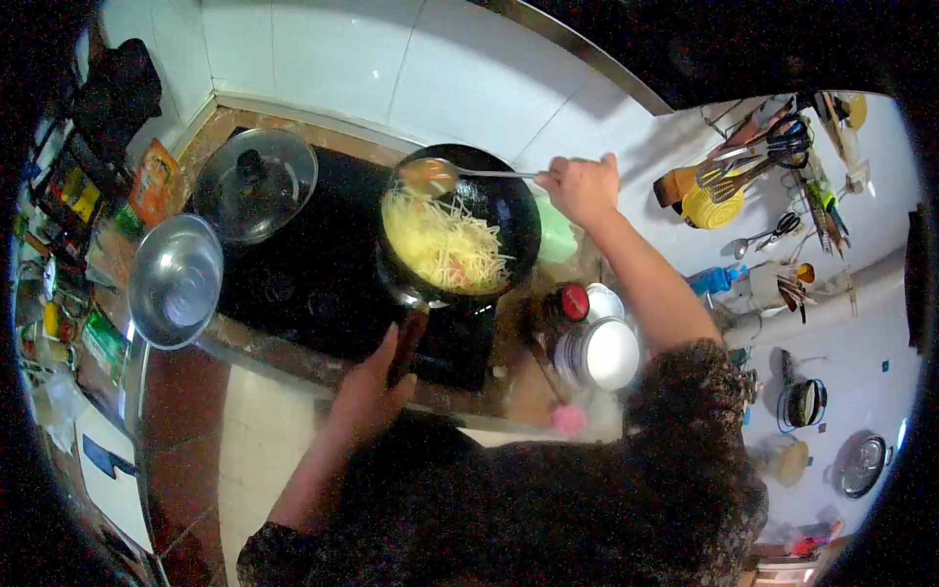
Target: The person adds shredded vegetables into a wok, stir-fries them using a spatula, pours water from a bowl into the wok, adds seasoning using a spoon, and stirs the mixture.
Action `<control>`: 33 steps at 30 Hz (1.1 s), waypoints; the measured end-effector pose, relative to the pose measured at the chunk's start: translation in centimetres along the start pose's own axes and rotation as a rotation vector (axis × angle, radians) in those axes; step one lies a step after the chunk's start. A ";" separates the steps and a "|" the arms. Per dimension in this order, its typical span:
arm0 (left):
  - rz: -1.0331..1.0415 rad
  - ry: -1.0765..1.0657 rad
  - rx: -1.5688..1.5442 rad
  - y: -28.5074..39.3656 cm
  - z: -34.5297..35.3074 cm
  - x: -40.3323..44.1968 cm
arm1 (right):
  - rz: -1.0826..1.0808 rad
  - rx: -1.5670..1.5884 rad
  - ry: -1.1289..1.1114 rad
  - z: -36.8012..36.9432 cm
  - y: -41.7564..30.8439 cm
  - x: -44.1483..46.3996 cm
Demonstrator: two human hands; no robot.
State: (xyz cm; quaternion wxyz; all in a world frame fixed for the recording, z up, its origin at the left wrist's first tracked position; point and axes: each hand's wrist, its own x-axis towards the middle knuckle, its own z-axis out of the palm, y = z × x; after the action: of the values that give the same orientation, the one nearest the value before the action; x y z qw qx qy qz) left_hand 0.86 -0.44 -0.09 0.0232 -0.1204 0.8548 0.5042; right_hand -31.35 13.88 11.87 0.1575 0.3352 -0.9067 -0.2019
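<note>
A black wok (518,220) sits on the stove, with pale shredded strips (455,245), several reddish pieces among them and yellowish liquid inside. My left hand (377,386) is closed on the wok's dark handle (408,342), at the near side. In my right hand (584,189), beyond the wok's right rim, is the end of a long metal ladle (489,174). Its bowl (427,178) is at the wok's far left side, above the edge of the food. What the bowl holds, if anything, I cannot make out.
A glass lid (256,186) lies on the black stove top (279,284), and a metal bowl (176,284) stands left of it. Right of the wok are a red-lidded jar (572,302) and a white-topped container (611,354). Utensils (719,186) hang on the right wall.
</note>
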 end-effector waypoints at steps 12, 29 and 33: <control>-0.056 -0.014 -0.077 0.2 0.1 0.1 | -0.394 0.081 0.076 -6.1 5.0 -9.9; 0.017 0.019 0.029 0.4 -0.1 -0.2 | -0.365 0.018 -0.477 -4.6 0.2 -11.6; -0.045 -0.015 0.009 0.8 -0.5 0.1 | -0.172 0.132 -0.208 -3.2 -0.5 -11.1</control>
State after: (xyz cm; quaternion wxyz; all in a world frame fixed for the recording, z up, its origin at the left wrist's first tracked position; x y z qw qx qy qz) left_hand 0.63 -0.54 0.86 0.0415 -0.1356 0.8539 0.5008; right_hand -21.65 20.18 12.73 0.0222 0.3986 -0.8973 -0.1882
